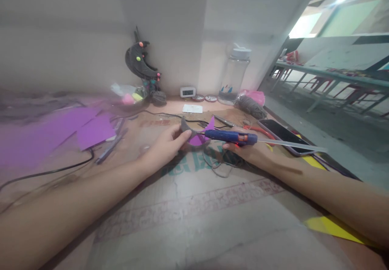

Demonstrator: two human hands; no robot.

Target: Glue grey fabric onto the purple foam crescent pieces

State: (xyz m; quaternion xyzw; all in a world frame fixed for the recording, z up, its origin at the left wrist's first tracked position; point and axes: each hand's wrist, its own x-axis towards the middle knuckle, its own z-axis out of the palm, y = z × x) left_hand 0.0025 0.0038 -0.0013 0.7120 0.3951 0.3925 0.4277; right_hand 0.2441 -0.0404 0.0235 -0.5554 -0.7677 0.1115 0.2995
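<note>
My left hand pinches the left end of a small crescent cutout, grey along its rim and purple inside. In my right hand is a blue hot glue gun, with a long clear glue stick jutting from its back and a red light glowing below. The gun's nozzle points left, at the crescent near my left thumb; whether it touches cannot be made out. Thin grey yarn lies loosely on the table below the gun.
Purple sheets and a pen-like stick lie left. A dark crescent ornament stands by the wall. Behind are a small digital clock and a water bottle. A phone, red-handled pliers and yellow sheets lie right.
</note>
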